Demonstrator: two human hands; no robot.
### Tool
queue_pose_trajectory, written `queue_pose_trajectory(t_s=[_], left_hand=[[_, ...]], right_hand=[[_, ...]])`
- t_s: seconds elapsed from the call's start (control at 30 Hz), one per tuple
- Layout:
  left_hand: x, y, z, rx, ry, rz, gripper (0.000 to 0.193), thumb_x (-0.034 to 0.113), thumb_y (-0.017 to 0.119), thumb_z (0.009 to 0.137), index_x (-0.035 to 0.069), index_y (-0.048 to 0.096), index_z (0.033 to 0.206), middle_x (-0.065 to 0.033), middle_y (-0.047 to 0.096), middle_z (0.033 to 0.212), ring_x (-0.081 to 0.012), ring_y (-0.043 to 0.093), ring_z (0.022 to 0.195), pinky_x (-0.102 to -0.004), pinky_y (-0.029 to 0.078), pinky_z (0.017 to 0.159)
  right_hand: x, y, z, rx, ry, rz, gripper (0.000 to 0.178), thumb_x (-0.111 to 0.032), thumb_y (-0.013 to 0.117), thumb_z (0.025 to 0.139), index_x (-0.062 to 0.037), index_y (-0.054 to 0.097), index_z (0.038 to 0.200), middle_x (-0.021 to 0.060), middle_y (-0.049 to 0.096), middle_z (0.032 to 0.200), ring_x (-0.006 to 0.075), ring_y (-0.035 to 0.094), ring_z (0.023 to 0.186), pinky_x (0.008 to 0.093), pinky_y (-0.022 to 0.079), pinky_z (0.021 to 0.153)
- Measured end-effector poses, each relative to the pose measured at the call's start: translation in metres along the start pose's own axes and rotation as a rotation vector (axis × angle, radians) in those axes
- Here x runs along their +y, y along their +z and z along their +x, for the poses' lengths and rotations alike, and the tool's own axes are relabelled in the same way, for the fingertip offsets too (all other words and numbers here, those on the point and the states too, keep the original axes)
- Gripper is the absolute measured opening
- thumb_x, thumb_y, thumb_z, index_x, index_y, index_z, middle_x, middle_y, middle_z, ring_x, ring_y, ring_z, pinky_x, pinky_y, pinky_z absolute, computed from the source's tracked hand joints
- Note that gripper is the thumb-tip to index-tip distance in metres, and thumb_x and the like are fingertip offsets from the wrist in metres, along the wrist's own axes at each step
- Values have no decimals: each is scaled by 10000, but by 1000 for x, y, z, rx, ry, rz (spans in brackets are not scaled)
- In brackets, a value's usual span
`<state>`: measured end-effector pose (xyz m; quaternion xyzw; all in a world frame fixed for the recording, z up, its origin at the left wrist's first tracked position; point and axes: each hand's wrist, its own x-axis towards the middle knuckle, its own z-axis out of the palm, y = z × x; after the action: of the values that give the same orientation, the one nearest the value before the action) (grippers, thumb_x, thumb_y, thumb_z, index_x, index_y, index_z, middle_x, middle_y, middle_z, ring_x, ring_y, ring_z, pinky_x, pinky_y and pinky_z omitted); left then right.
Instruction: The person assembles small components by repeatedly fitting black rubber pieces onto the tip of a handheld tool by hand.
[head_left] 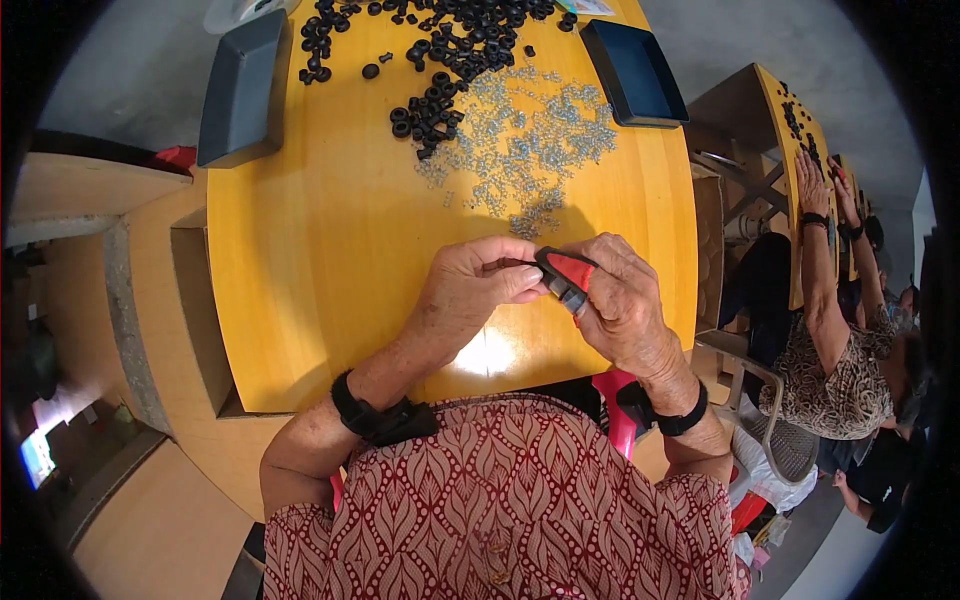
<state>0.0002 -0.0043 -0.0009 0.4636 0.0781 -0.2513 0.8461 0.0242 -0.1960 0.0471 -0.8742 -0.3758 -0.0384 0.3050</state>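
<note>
Over the near middle of the table, my left hand (465,285) is closed in a pinch, thumb against fingertips. Whatever lies in that pinch is small, dark and mostly hidden. My right hand (625,305) is wrapped round a small red-and-black tool (568,270) with a greyish metal-looking part; its exact kind does not show. The tool's black end meets the left fingertips. Just beyond both hands spreads a loose pile of small shiny metal pieces (520,140). Behind it lie many round black parts (480,40), some spool-shaped.
A dark grey tray (245,90) stands at the table's far left, and a dark blue tray (635,75) at the far right. To the right, another person (835,370) reaches over a second table (800,130) bearing black parts. A metal-framed chair (765,400) stands between.
</note>
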Motion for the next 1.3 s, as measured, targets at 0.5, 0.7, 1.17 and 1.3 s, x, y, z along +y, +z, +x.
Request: queue_pose_trajectory(t_s=[0.5, 0.7, 1.17, 1.3], left_hand=[[1, 1, 1, 55, 35, -5, 229, 114, 632, 937, -22, 644, 1120, -69, 689, 1008, -123, 646, 956, -250, 527, 804], [9, -1, 3, -15, -64, 176, 215, 157, 624, 947, -2, 668, 1085, -51, 691, 972, -108, 647, 901, -245, 533, 782], [3, 7, 5, 57, 102, 154, 189, 119, 627, 944, -35, 666, 1046, -35, 674, 903, -88, 609, 849, -236, 500, 771], [5, 6, 3, 53, 77, 88, 206, 145, 614, 953, -26, 672, 1051, -20, 666, 884, -80, 591, 851, -232, 487, 759]], right_hand=[[-6, 35, -12, 286, 147, 54, 433, 4, 801, 638, -8, 659, 1047, 116, 639, 983, 294, 607, 846, 382, 485, 723], [-8, 31, -17, 256, 137, 36, 448, -38, 812, 641, -7, 655, 1059, 111, 626, 951, 291, 596, 834, 390, 457, 736], [-3, 24, -6, 222, 16, -235, 471, -148, 802, 619, 33, 652, 1027, 146, 611, 971, 310, 603, 896, 439, 461, 788], [-2, 21, -4, 234, 11, -244, 429, -136, 798, 622, 40, 658, 987, 148, 619, 930, 316, 617, 882, 443, 470, 794]])
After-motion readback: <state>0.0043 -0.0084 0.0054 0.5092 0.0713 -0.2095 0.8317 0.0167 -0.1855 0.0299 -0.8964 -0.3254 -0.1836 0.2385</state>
